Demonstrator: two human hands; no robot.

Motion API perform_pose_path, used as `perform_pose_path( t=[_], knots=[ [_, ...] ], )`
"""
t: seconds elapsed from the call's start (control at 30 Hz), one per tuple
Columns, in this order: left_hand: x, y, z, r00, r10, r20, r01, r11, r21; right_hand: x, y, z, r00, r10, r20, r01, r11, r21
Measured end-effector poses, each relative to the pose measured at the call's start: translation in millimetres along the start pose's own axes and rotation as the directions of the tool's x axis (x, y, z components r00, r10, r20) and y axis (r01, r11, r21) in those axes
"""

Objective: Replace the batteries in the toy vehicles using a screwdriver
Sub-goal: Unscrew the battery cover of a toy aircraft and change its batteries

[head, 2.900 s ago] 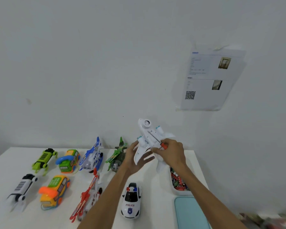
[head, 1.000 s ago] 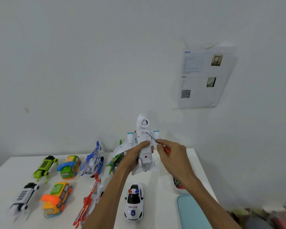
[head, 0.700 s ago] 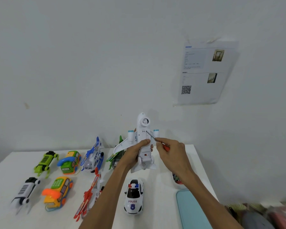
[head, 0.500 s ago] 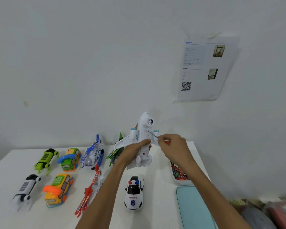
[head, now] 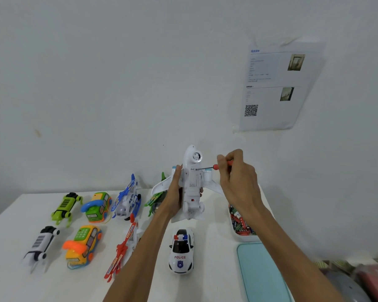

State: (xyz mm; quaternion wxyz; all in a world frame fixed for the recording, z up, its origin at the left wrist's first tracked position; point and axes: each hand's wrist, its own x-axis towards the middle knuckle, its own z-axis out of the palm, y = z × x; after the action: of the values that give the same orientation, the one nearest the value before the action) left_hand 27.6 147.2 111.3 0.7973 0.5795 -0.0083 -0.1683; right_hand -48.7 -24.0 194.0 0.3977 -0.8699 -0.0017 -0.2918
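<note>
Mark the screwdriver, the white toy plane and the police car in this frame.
screwdriver (head: 205, 168), head view, on its metal shaft.
white toy plane (head: 191, 186), head view, on its underside.
police car (head: 180, 257), head view, on its hood.

Soft, even light is cast; faint shadows are thrown rightward on the wall (head: 118, 83). Edges are bent by the wide lens, and the lower-right corner is blurred.

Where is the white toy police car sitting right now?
In the head view, the white toy police car stands centre-front on the white table, between the red toy helicopter and the pale blue tray.
</note>
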Motion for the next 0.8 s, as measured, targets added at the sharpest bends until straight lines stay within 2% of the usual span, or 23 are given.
perform_pose_path(
  t=[0.1,0.27,0.37,0.43,0.6,0.7,0.8],
  knots=[
    [0.9,-2.1,0.3,1.000,0.020,-0.022,-0.022,0.994,-0.108,-4.6,-1.7,3.1,0.999,-0.036,0.019,0.038,0.993,-0.110],
    [0.9,-5.4,0.3,1.000,-0.001,-0.016,0.000,0.998,-0.069,-10.1,-5.2,4.5,0.999,-0.041,0.031,0.040,0.999,0.018],
    [0.2,-6.2,2.9,1.000,0.007,-0.010,-0.007,0.998,-0.058,-7.2,-9.4,5.0,0.998,-0.056,0.022,0.059,0.986,-0.153],
    [-1.0,-8.3,3.7,1.000,0.004,-0.001,-0.004,0.998,-0.056,-6.5,-8.6,5.3,0.996,-0.090,0.018,0.092,0.974,-0.209],
    [-2.0,-10.2,3.8,1.000,0.025,-0.019,-0.027,0.994,-0.106,-7.3,-4.8,6.1,0.997,0.006,0.076,-0.003,1.000,-0.031],
    [0.2,-11.4,2.0,1.000,0.020,-0.011,-0.021,0.993,-0.119,-6.3,2.1,6.5,0.998,-0.042,0.055,0.037,0.996,0.085],
    [-0.4,-10.0,2.9,1.000,0.018,0.022,-0.015,0.992,-0.127,-4.8,4.3,5.5,0.992,-0.122,0.019,0.120,0.990,0.077]
  ],
)
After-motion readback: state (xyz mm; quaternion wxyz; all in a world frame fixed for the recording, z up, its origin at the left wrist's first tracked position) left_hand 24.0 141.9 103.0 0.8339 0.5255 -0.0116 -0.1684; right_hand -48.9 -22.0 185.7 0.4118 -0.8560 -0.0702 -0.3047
